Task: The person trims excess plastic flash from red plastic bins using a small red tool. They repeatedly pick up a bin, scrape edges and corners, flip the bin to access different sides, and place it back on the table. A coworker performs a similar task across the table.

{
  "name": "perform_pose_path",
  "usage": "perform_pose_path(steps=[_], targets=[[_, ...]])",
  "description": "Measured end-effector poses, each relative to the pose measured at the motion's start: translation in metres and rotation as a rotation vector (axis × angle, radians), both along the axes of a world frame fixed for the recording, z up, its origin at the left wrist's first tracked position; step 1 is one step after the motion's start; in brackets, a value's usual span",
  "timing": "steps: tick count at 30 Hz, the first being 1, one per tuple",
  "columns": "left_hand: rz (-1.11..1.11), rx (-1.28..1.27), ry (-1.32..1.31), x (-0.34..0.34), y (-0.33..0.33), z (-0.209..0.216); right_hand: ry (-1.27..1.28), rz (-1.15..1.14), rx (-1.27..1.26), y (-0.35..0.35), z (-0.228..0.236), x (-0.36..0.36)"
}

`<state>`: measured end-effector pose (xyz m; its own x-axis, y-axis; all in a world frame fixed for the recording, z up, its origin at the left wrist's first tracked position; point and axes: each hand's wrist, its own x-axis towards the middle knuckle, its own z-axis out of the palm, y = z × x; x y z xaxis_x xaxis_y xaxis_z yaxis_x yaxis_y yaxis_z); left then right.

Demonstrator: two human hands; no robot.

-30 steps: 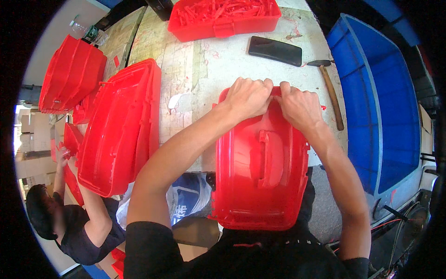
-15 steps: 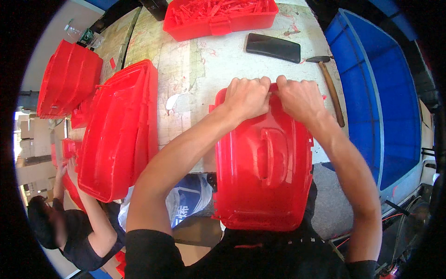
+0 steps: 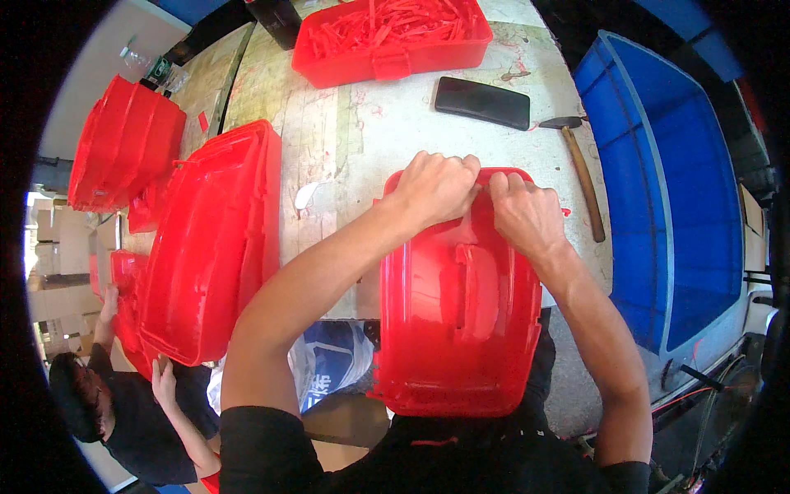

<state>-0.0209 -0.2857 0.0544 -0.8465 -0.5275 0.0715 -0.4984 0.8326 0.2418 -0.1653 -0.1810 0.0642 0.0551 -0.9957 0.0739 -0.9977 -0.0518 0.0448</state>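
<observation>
A glossy red plastic lid with a moulded handle in its middle lies before me, its near end overhanging the table's front edge against my body. My left hand is closed at the middle of its far rim, with the fingertips curled out of sight. Close beside it, my right hand is also closed on the rim near the far right corner. Whether a small tool or scrap is pinched inside either hand is hidden.
Stacked red lids and red tubs stand left, near a co-worker. Beyond lie a red box of plastic strips and a black phone. A wooden-handled hammer lies right, beside a blue crate.
My right hand has shifted slightly down and away from the left along the lid's rim. The view has tilted a little. The co-worker's near arm has dropped lower beside the stacked lids.
</observation>
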Motion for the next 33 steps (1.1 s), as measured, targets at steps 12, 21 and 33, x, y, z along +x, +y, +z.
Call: perform_pose_path(steps=[12, 21, 33], targets=[[0.078, -0.033, 0.079, -0.004, 0.001, -0.008, 0.071, 0.026, 0.034, -0.008, 0.003, -0.003], [0.079, -0.041, 0.068, -0.008, 0.002, -0.007, 0.159, 0.041, -0.002, -0.004, 0.006, 0.008], [0.08, -0.027, 0.083, -0.008, -0.003, -0.014, 0.026, -0.189, 0.105, -0.015, 0.012, 0.016]])
